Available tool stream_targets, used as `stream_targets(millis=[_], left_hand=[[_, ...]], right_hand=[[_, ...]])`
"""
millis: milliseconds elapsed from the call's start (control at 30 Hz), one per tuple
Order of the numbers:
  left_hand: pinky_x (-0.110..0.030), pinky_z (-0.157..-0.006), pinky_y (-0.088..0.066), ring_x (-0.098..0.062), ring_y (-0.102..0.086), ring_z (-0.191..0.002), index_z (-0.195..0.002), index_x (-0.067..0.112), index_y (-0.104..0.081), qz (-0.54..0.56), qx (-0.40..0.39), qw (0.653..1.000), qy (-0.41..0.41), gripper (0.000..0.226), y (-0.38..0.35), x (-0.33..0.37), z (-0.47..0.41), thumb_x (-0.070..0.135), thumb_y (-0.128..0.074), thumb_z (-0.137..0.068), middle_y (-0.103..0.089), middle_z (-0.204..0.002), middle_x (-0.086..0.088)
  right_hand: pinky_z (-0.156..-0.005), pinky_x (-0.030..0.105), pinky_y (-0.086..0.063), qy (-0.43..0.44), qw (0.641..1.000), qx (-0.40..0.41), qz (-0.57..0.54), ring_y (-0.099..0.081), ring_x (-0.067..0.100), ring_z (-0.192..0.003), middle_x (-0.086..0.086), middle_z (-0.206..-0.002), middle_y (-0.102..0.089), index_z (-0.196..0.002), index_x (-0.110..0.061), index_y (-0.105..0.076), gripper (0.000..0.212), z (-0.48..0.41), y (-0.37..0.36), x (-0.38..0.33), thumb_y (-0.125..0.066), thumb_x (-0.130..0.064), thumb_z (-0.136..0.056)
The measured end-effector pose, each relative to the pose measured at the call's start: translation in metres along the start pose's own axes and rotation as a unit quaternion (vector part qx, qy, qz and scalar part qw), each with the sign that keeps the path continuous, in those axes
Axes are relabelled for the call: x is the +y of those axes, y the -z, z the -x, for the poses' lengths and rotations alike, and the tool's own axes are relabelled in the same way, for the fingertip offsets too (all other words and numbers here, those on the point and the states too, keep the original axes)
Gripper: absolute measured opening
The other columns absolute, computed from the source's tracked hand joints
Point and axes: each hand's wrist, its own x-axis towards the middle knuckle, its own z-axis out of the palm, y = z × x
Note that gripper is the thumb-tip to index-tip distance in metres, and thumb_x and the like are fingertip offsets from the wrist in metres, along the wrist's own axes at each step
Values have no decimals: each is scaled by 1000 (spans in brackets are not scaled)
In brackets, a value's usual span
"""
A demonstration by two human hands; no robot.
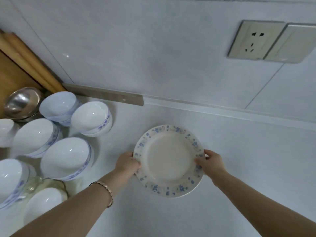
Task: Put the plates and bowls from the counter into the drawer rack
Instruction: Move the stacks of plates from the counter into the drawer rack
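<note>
A cream plate [168, 159] with a blue flower rim lies on or just above the white counter [239, 168], near the middle of the view. My left hand [127, 165] grips its left edge and my right hand [211, 162] grips its right edge, thumbs on top of the rim. Several white bowls with blue trim [66, 156] stand in stacks at the left, one stack [92, 118] nearest the plate. The drawer rack is out of view.
A steel bowl [21, 103] and a wooden board [25, 53] sit in the far left corner. A glass dish [51, 185] lies at the lower left. On the tiled wall behind are a socket [254, 41] and a grey strip [106, 96].
</note>
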Motion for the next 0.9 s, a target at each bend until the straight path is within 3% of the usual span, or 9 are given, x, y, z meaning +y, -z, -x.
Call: stream_targets(millis=[133, 233, 400, 467, 567, 633, 700, 767, 900], left_hand=[[-45, -70, -54, -32, -62, -85, -106, -12, -65, -16, -28, 999, -13, 29, -22, -8, 68, -13, -53, -79, -65, -95, -24], [-40, -78, -54, -33, -63, -89, -111, -11, -63, -4, -26, 999, -21, 31, -39, -30, 120, -12, -53, -81, -66, -112, -28], [-35, -76, -52, -36, -64, -99, -112, -11, -62, 38, -5, 999, -29, 30, -63, -86, 214, -11, -52, -84, -64, -115, -26], [-33, -72, -53, -35, -64, -98, -104, -9, -65, 39, 6, 999, -19, 24, -65, -113, 244, -11, -52, -84, -65, -114, -26], [-26, -48, -54, -32, -64, -86, -76, -1, -64, 35, 13, 999, -1, 18, -59, -150, 277, -11, -51, -83, -69, -93, -21], [-19, -41, -52, -31, -64, -87, -93, -5, -66, 38, 20, 999, 9, 18, -50, -174, 299, -9, -50, -85, -64, -78, -11], [-22, -58, -55, -32, -65, -97, -110, -7, -63, 37, 24, 999, 13, 26, -39, -195, 313, -7, -49, -88, -67, -91, -14], [-29, -72, -52, -34, -64, -105, -113, -7, -62, 28, 33, 999, 17, 28, -23, -217, 321, -7, -49, -88, -67, -108, -19], [-31, -61, -54, -29, -59, -88, -113, -2, -61, 15, 24, 999, 27, 30, 23, -264, 323, -7, -46, -88, -65, -89, -11]], right_hand=[[-78, 43, -54, 20, 1000, 19, -5, -60, 28, -77, 16, -86, -66, -107, -2, -67, 31, 52, 44, 33, -58, 2, -78], [-83, 42, -56, 37, 999, 35, 15, -65, 30, -82, 13, -89, -69, -106, -8, -69, 30, 96, 72, 63, -60, -4, -77], [-77, 32, -54, 71, 995, 43, 61, -67, 31, -95, 14, -103, -71, -115, -10, -66, 40, 165, 106, 116, -59, -7, -76], [-77, 32, -54, 79, 993, 37, 79, -68, 30, -93, 14, -101, -72, -116, -11, -66, 41, 193, 109, 137, -59, -8, -75], [-77, 32, -54, 82, 992, 22, 96, -66, 28, -90, 14, -104, -71, -117, -10, -65, 41, 231, 104, 164, -59, -8, -77], [-77, 31, -52, 77, 992, 9, 96, -63, 26, -87, 14, -105, -70, -117, -9, -65, 38, 254, 93, 179, -58, -7, -80], [-79, 34, -53, 73, 993, 2, 97, -63, 27, -87, 14, -101, -69, -116, -7, -65, 36, 274, 77, 192, -58, -5, -81], [-85, 38, -54, 68, 993, -3, 95, -65, 31, -93, 16, -101, -69, -113, -5, -65, 34, 293, 56, 202, -58, -3, -80], [-89, 45, -54, 57, 991, -26, 118, -66, 35, -97, 21, -104, -70, -106, -1, -65, 28, 328, 1, 215, -58, -3, -79]])
